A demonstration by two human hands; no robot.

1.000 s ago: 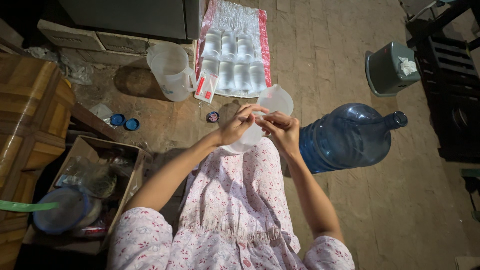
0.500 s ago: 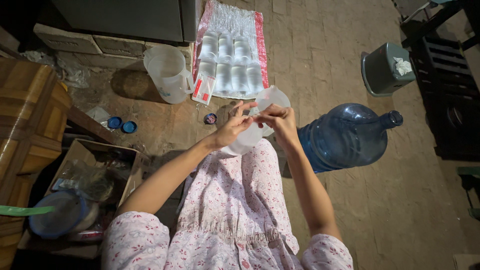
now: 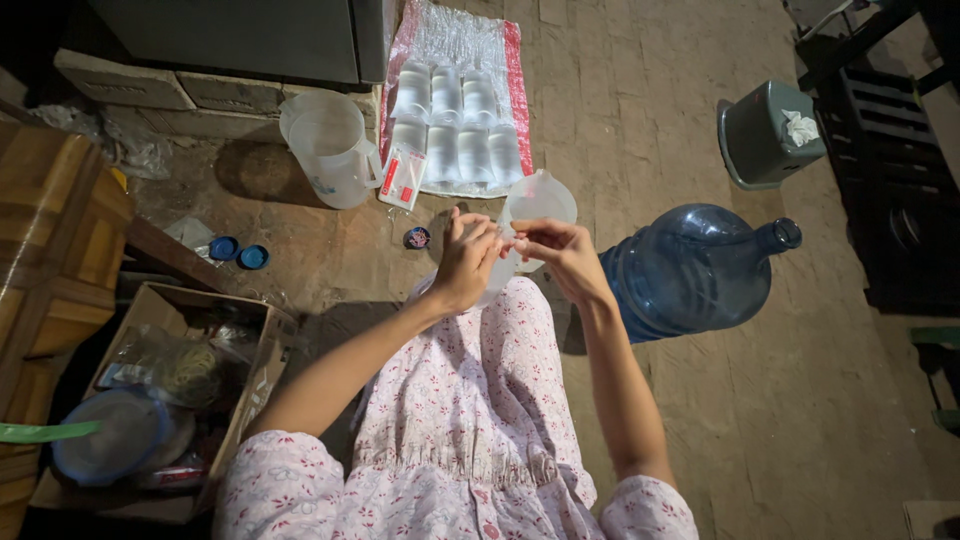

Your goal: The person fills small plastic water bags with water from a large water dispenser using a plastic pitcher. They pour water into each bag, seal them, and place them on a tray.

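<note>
Over the lap, left hand (image 3: 466, 262) and right hand (image 3: 553, 250) pinch a translucent plastic bottle (image 3: 527, 215), fingertips working at its near end, steady hold needed.

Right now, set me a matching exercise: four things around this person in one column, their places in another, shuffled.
Things:
1. large blue water bottle
2. clear measuring jug
3. two blue caps
4. cardboard box

Places:
A. standing left of the white cups
B. lying on its side, at the person's right
C. open, at the person's left
D. on the floor beyond the box

Pairs: 1-B, 2-A, 3-D, 4-C
</note>
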